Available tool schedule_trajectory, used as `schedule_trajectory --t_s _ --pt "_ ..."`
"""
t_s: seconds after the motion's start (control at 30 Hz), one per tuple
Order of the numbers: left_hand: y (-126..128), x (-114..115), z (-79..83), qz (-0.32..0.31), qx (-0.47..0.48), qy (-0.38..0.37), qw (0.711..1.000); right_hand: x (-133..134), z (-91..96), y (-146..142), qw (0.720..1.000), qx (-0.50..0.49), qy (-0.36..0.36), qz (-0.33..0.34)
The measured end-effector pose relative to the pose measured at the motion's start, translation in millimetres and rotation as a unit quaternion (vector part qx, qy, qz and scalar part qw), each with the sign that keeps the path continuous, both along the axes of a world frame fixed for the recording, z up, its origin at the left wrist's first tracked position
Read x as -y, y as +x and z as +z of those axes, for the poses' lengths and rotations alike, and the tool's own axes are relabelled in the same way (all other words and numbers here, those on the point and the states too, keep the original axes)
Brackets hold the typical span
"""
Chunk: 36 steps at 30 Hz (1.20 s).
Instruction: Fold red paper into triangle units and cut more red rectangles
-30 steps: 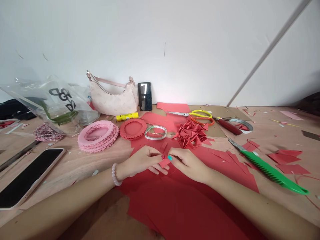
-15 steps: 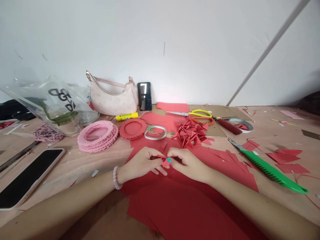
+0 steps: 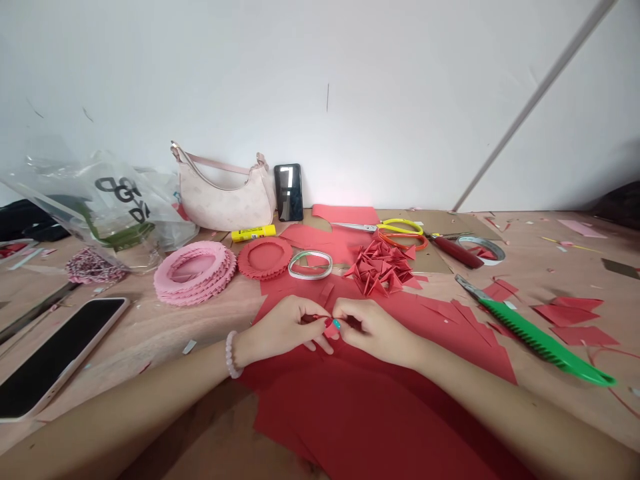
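Note:
Between my two hands, over the red sheets [image 3: 350, 407], is a small piece of red paper [image 3: 332, 330]. My left hand [image 3: 287, 327], with a beaded bracelet [image 3: 232, 355] at the wrist, pinches it between thumb and index finger. From the other side my right hand [image 3: 375, 330] grips it too, its teal thumbnail pressed on the paper. Most of the piece is hidden by my fingertips. Just beyond my right hand lies a pile of folded red paper triangles [image 3: 383, 270]. A red ring with a ruffled edge [image 3: 265, 258] and a tape roll [image 3: 310, 265] lie beyond my left hand.
A green-handled cutter [image 3: 545, 343], yellow and orange scissors [image 3: 400, 230] and another tape roll [image 3: 493, 250] lie on the right. Leftward are stacked pink rings [image 3: 195, 273], a phone [image 3: 60, 360] and a plastic bag [image 3: 120, 207]. A glue stick [image 3: 253, 233], handbag [image 3: 225, 197] and upright phone [image 3: 289, 192] stand or lie behind.
My fingertips have shifted slightly on the red paper piece, and my right thumb has moved a little lower. Both hands stay in the same place.

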<state>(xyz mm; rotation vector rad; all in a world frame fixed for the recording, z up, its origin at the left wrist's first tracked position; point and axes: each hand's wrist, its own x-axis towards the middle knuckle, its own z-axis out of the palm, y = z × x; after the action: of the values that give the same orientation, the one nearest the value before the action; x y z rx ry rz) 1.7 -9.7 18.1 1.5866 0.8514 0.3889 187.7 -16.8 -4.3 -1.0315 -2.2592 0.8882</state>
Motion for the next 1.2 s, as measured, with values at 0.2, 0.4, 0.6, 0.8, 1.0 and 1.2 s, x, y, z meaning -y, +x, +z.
schedule_trajectory --t_s 0.2,0.4,0.6,0.8,1.0,1.2 --pt "-1.0 2.3 -4.4 0.014 -0.01 0.072 0.997 -0.4 0.2 0.2 1.0 -0.022 -0.01 -0.002" --pt "-4.2 -3.7 -4.9 -0.016 0.027 0.002 1.0 0.8 5.7 0.6 0.998 -0.049 -0.04 -0.004" --pt "-5.0 -6.2 1.0 0.027 0.023 -0.026 0.999 -2.2 10.4 0.9 0.993 -0.089 -0.069 -0.047" --pt "-0.6 -4.7 4.3 0.022 -0.007 -0.031 0.999 -1.7 6.0 0.8 0.997 -0.053 -0.041 -0.037" --pt "-2.8 -8.6 2.6 0.048 -0.002 -0.064 0.997 -7.9 7.5 9.7 0.997 -0.065 0.002 -0.03" --pt "-3.6 -10.6 3.1 0.04 -0.019 -0.063 0.997 -8.8 12.8 12.2 0.997 -0.005 0.08 -0.006"
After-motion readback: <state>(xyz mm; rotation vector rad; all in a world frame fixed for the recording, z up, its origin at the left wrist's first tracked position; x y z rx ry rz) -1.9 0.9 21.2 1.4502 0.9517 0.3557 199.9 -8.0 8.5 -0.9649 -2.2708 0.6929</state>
